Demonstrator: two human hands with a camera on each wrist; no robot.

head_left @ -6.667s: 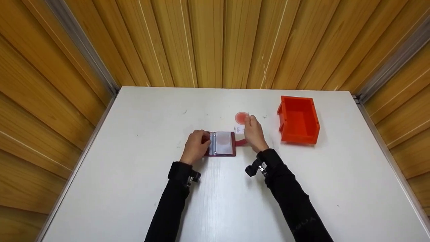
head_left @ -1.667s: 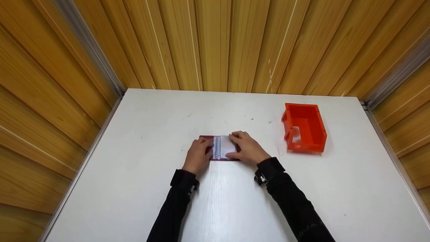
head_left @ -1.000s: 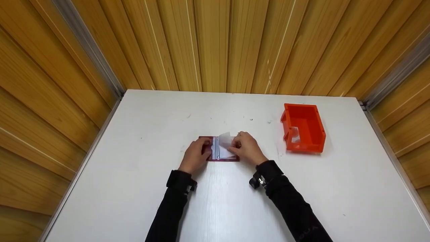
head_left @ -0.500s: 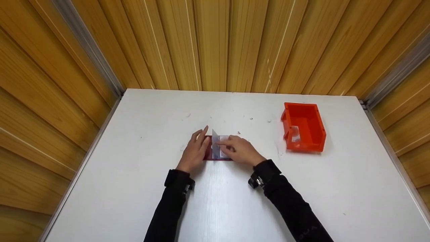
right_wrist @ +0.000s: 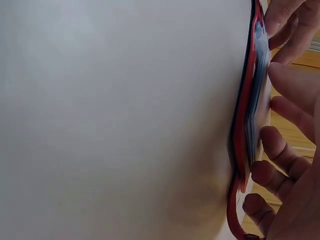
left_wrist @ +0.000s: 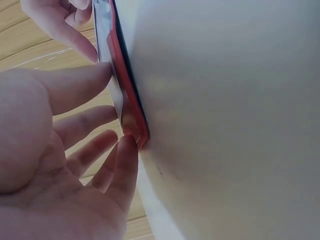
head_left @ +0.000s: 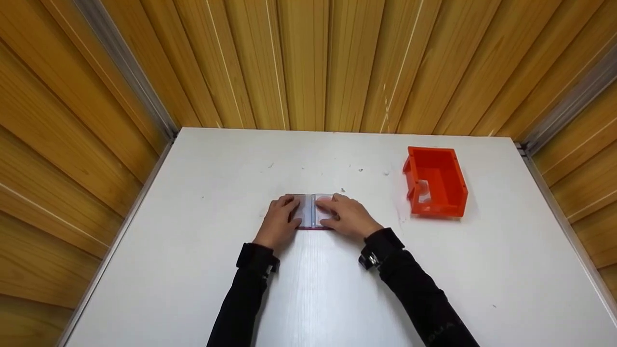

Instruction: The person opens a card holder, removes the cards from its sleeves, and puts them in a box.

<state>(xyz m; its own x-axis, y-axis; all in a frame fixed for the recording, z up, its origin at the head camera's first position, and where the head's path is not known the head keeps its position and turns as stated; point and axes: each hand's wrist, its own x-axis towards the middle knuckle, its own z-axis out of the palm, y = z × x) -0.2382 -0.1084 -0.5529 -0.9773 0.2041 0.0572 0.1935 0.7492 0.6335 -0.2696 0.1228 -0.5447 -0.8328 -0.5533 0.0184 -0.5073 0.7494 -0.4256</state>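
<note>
binder [head_left: 313, 215] partly hidden by fingers [head_left: 332, 206], sleeves [head_left: 239, 306] cut off, specks [head_left: 360, 169] too small to tell

Passable over the desk [head_left: 231, 164] beyond the album [head_left: 303, 215] — hemmed by the bin [head_left: 437, 211] at right, the wall [head_left: 308, 67] behind.

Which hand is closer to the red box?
The right hand: it touches the side of the open book that faces the red box. The left hand touches the book's other side, farther away.
</note>
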